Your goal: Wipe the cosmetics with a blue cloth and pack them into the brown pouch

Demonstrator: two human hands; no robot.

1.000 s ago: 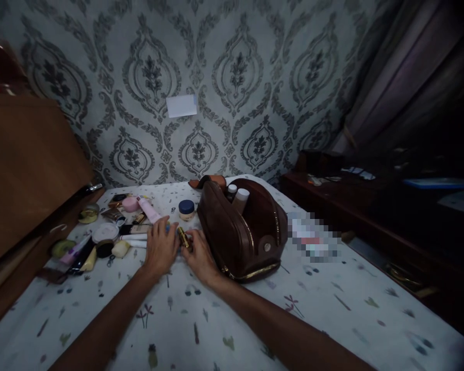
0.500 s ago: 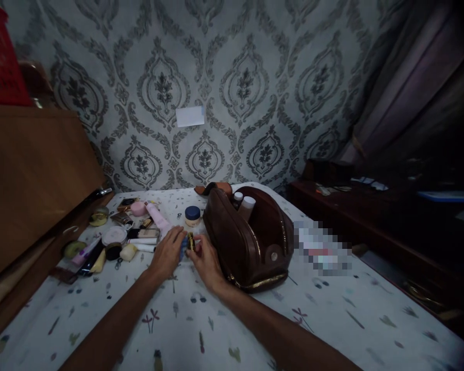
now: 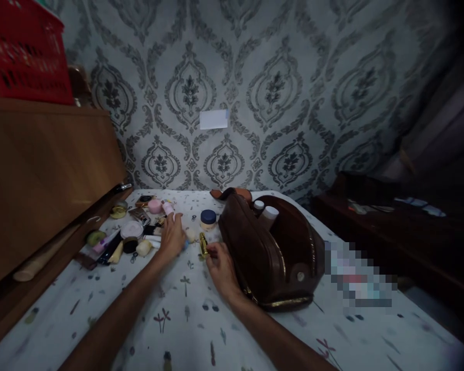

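My right hand (image 3: 222, 265) pinches a small shiny gold tube (image 3: 203, 243) between thumb and fingertips, low over the patterned cloth. To its left, my left hand (image 3: 172, 238) is closed over a pale pink squeeze tube (image 3: 167, 207), whose far end sticks out past the fingers. A bit of something blue (image 3: 186, 245) shows by the left hand's inner edge; its kind is unclear. Behind the gold tube stands a jar (image 3: 208, 220) with a dark blue lid. Right of my right hand, a brown toiletry bag (image 3: 251, 247) lies unzipped, with white-capped bottles (image 3: 269, 214) inside.
Cosmetics crowd the left side, including a round clear-lidded pot (image 3: 132, 230), a pink jar (image 3: 154, 206) and dark tubes (image 3: 110, 246). A wooden cabinet (image 3: 50, 170) bounds the left, with a red basket (image 3: 27, 56) on top. Patterned wallpaper (image 3: 224, 77) rises behind.
My left hand has moved left and away from the right hand, onto the pink tube. The right hand still holds the gold tube. The view has turned somewhat left.
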